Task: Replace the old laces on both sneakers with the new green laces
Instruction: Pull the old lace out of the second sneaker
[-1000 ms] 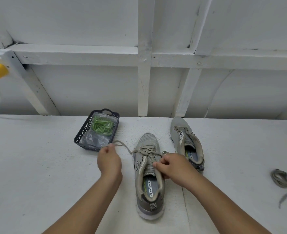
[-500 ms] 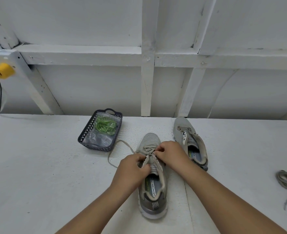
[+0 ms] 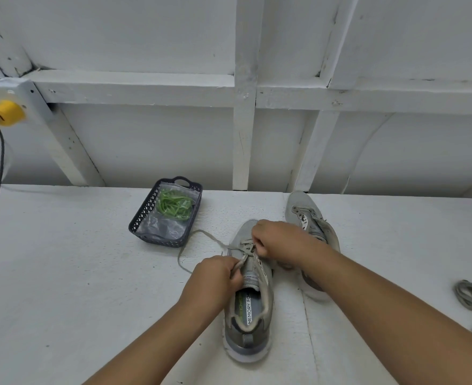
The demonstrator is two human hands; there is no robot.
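A grey sneaker [image 3: 248,295] lies at lower centre of the frame on the white surface [image 3: 62,287], its long axis running up the picture, heel toward the wearer and toe toward the wall, with its old lace [image 3: 201,237] part undone and one loose end trailing in a loop off the upper-left side of the eyelets. The left hand [image 3: 215,279] sits at the left flank of the tongue, fingers curled and pinching a strand of that lace; the right hand [image 3: 279,243] is farther up the frame over the top of the lacing, fingers bent and pinching at a crossing nearer the toe. Judged from this, the strand must be drawn out sideways across the shoe's length, and the right hand is the nearer to the rows still threaded. Just beyond the right hand, the second sneaker [image 3: 310,218] stands angled, its eyelets apparently already bare. At the right edge a removed lace [image 3: 471,295] lies coiled. Upper left of the shoes, a dark basket [image 3: 143,218] holds the new green laces [image 3: 175,205] in a clear bag, unopened and well within the left hand's side.
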